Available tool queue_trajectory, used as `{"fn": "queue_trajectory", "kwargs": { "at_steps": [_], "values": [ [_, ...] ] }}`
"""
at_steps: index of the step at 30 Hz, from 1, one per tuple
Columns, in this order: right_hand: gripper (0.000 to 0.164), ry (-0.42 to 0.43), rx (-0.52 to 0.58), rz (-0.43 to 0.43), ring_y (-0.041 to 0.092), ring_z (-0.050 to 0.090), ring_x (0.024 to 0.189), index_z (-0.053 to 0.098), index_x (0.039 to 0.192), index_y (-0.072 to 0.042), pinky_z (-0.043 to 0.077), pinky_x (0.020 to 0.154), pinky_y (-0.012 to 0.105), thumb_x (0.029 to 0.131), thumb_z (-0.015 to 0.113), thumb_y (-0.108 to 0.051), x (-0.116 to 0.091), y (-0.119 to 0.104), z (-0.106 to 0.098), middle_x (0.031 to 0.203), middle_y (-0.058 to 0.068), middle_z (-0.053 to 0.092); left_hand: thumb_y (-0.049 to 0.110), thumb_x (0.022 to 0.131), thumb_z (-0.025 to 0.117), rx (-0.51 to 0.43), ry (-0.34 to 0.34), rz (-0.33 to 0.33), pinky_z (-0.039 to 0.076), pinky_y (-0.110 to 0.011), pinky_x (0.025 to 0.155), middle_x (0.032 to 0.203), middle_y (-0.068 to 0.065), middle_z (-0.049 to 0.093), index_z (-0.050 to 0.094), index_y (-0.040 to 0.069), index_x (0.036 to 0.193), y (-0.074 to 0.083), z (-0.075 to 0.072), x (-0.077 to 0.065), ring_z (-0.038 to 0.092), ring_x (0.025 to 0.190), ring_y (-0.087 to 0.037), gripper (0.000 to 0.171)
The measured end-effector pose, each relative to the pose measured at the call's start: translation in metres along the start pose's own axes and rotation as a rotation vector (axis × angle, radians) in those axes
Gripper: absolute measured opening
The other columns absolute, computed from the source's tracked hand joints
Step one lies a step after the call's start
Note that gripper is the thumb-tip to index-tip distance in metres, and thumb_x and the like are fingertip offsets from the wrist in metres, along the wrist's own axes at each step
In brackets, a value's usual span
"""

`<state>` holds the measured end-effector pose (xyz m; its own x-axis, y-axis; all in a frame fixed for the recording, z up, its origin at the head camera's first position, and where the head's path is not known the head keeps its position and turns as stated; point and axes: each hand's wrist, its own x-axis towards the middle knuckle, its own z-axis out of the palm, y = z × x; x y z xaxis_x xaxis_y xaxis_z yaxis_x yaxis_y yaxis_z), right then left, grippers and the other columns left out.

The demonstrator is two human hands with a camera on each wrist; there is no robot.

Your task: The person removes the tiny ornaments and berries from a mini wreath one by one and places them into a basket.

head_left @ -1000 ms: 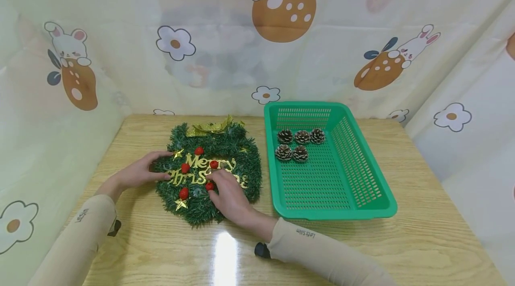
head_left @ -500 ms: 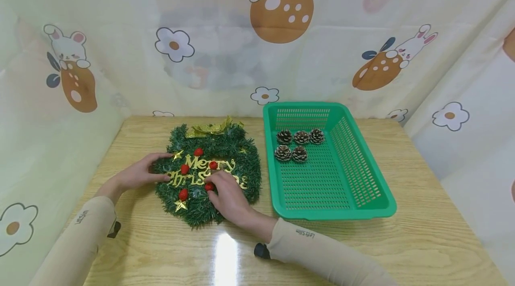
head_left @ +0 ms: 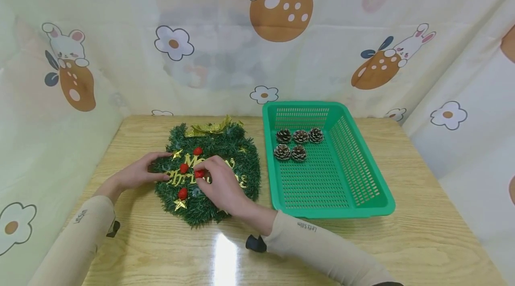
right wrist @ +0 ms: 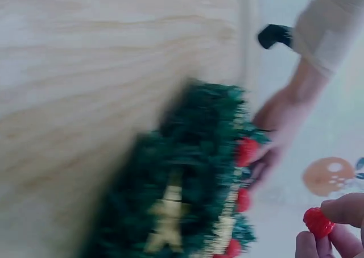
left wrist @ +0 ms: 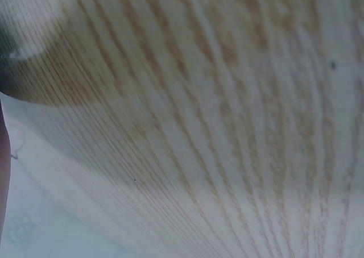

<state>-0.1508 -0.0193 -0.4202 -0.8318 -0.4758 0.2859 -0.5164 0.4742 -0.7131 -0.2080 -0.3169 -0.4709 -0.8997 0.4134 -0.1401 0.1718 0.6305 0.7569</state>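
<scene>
A green Christmas wreath (head_left: 241, 143) lies on the table, with gold "Merry Christmas" lettering (head_left: 173, 177), gold stars (head_left: 180, 204) and red berries (head_left: 183, 194). My left hand (head_left: 138, 173) holds the wreath's left edge, fingers and thumb apart over the greenery. Over the lettering, my right hand (head_left: 223, 185) pinches a red berry (right wrist: 318, 222) between thumb and fingers. In the right wrist view the berry shows apart from the blurred wreath (right wrist: 193, 138). The right hand hides part of the lettering and whatever lies beneath it.
A green plastic basket (head_left: 334, 212) stands right of the wreath, with several pine cones (head_left: 299, 153) in its back left part. Patterned cloth (head_left: 217, 71) hangs behind the wooden table (head_left: 161, 250). The left wrist view shows mostly wood grain (left wrist: 199, 127).
My right hand has lifted a red berry from the wreath's lettering area and moved it slightly up and left in the head view. The left hand stays in place.
</scene>
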Motion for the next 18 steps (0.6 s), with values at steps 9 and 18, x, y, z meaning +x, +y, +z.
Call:
{"fn": "queue_trajectory", "kwargs": {
  "at_steps": [9,18],
  "values": [
    [0.023,0.02,0.122,-0.003,0.012,0.062,0.095,0.068,0.115,-0.006,0.051,0.084,0.017,0.093,0.067,-0.008,0.022,-0.031,-0.028,0.109,0.004,0.057,0.031,0.09,0.072,0.0,0.003,-0.009,0.016,-0.072,0.107,0.156,-0.026,0.02,0.034,0.009,0.151,-0.001,0.0,0.001,0.014,0.141,-0.051,0.075],
    [0.027,0.066,0.168,0.132,0.012,0.061,0.1,0.066,0.12,-0.008,0.051,0.085,0.017,0.093,0.067,-0.012,0.046,-0.035,-0.07,0.113,0.002,0.057,0.03,0.089,0.073,0.006,0.003,0.001,0.014,-0.072,0.108,0.155,-0.027,0.02,0.034,0.009,0.151,-0.001,0.0,0.0,0.013,0.141,-0.051,0.076]
  ]
}}
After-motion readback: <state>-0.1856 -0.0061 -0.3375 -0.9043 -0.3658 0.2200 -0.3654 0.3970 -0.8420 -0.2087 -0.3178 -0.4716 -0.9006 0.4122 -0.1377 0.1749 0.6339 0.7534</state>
